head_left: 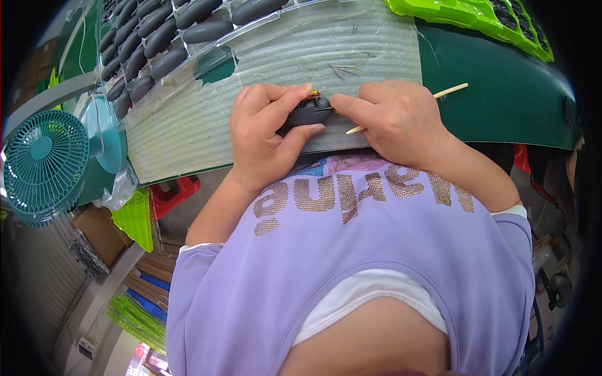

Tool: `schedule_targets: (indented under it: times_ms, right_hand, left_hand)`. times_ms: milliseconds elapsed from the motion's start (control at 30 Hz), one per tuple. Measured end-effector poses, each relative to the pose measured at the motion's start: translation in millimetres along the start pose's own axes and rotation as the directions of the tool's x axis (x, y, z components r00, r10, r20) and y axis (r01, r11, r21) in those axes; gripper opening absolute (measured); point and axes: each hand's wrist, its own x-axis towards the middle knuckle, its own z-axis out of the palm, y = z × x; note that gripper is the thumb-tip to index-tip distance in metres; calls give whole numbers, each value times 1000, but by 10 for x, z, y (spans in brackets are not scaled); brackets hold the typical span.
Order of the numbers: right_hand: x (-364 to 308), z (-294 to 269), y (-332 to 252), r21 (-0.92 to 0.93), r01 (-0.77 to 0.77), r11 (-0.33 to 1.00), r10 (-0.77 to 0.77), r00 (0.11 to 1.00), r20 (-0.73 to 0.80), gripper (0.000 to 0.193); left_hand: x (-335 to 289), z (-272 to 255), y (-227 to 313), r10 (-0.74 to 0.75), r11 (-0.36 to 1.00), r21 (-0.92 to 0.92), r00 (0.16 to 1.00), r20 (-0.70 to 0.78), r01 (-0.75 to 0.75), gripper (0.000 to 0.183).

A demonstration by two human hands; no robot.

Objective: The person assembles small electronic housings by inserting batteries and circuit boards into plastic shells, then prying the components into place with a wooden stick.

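My left hand [260,125] is closed around a dark grey, rounded plastic casing [307,114], thumb below it and fingers above. Red and yellow parts [311,96] show at the casing's upper edge, partly covered by a fingertip. A pale wooden stick [453,91] passes through my closed right hand [401,119], both ends sticking out. The right index finger reaches the casing's right end, where a thin metal pin [323,109] seems to lie; its exact hold is too small to tell. Several loose metal pins [340,69] rest on the mat beyond my hands.
White foam sheeting [188,125] covers part of the green table [495,88]. A clear tray [263,20] of grey oval casings stands at the far left, a bright green tray [464,14] at the far right. A teal fan [44,150] is on the left.
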Motion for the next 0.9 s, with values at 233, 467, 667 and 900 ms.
schedule_targets:
  times_ms: [233,467,667,900]
  right_hand:
    - [-3,3,3,9,-2,1000,2,1000,-1,21]
    - [-3,0,11,15,-3,1000,3,1000,7,21]
    - [10,-19,1,-8,4,1000,-3,1000,28,19]
    - [22,-39,-6,-14,9,1000,-8,999,40,19]
  left_hand:
    - [2,-14,6,-7,1000,5,1000,7,7,49]
    - [5,-17,6,-8,1000,11,1000,9,8,49]
    - [3,-11,3,-10,1000,17,1000,12,10,49]
    - [3,-9,2,4,1000,17,1000,3,-4,50]
